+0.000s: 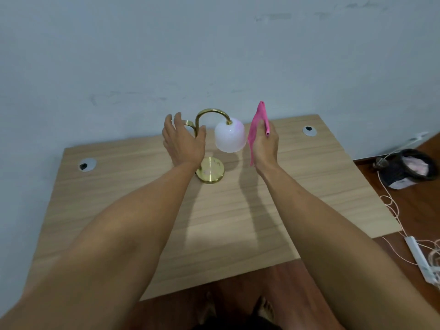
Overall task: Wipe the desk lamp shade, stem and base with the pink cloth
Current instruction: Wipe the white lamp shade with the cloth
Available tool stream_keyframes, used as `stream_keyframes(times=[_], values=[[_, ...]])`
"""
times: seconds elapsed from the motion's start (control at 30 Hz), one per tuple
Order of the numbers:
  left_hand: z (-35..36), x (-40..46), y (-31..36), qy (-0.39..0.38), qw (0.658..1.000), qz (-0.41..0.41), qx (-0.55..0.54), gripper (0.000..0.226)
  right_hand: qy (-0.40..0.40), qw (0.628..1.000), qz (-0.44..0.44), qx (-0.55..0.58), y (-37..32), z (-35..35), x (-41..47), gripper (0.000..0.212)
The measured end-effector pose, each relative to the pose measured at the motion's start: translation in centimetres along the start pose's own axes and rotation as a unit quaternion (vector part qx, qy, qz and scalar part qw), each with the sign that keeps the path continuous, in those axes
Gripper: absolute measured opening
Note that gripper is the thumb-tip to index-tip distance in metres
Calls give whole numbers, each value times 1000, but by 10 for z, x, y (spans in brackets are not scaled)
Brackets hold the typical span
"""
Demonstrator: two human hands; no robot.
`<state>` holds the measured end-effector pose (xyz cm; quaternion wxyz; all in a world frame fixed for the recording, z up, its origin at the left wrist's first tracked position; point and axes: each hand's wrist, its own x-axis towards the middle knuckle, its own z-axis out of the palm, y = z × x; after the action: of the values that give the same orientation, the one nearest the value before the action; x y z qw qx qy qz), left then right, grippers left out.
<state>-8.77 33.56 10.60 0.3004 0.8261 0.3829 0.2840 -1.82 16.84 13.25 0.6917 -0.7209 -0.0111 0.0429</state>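
A small desk lamp stands near the far middle of the wooden desk [309, 186]. It has a white glass shade [230, 135], a curved brass stem [210, 113] and a round brass base [211, 172]. My left hand [182, 139] is open with fingers spread, just left of the stem and in front of its lower part. My right hand [265, 145] holds the pink cloth [256, 125] upright, close to the right side of the shade without clearly touching it.
The desk stands against a pale wall and has two round cable holes [87, 165] [309, 131]. On the floor to the right are a dark bin [410, 167], a white power strip [420, 258] and loose cables.
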Motion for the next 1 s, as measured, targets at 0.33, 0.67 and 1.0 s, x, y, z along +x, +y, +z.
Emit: stream_keyframes(times=[0.33, 0.67, 1.0], values=[[35, 7, -20, -21, 977, -148, -152, 82, -79, 991, -94, -56, 19, 31, -6, 45], [36, 11, -22, -11, 980, -146, -133, 66, -87, 968, -170, -162, 58, 14, -19, 54], [35, 11, -21, -10, 982, -148, -116, 61, -104, 953, -212, -189, 40, 26, -8, 56]])
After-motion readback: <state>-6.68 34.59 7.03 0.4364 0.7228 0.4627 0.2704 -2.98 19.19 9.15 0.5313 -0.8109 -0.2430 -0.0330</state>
